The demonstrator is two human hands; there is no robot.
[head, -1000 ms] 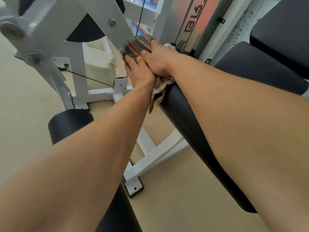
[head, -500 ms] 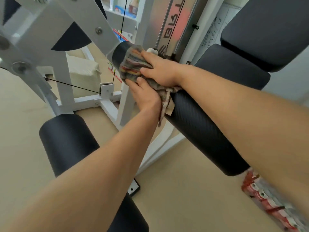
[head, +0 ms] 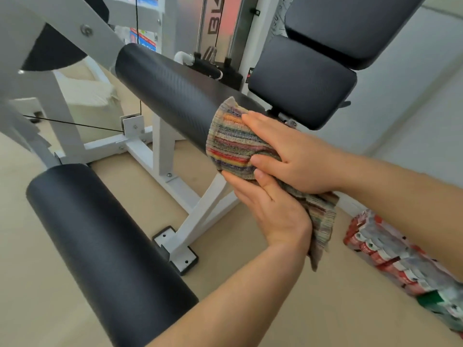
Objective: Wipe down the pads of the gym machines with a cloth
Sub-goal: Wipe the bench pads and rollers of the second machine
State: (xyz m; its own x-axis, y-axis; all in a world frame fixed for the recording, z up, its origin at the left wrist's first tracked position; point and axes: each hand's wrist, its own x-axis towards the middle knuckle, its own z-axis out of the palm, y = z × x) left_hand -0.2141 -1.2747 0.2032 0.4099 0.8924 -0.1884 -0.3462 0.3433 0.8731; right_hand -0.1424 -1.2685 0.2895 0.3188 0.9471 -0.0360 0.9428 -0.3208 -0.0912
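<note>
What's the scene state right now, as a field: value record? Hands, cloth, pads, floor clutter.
left hand: under the roller's near end, pressing the cloth up from below
right hand: on top, fingers spread over the cloth
cloth: striped, multicoloured, wrapped round the upper roller pad; loose tail hangs down by the wrists
upper roller pad: black, far stretch bare
lower roller pad: black, no hand or cloth on it
seat pads: black, upper right, untouched
frame: white steel
floor: shrink-wrapped pack of bottles at right

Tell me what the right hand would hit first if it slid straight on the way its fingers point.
Likely nothing new: the right hand, pressing the striped cloth, points along the upper roller pad, so it would keep riding that pad toward the white frame arm at its far end. Depth is unclear.
</note>
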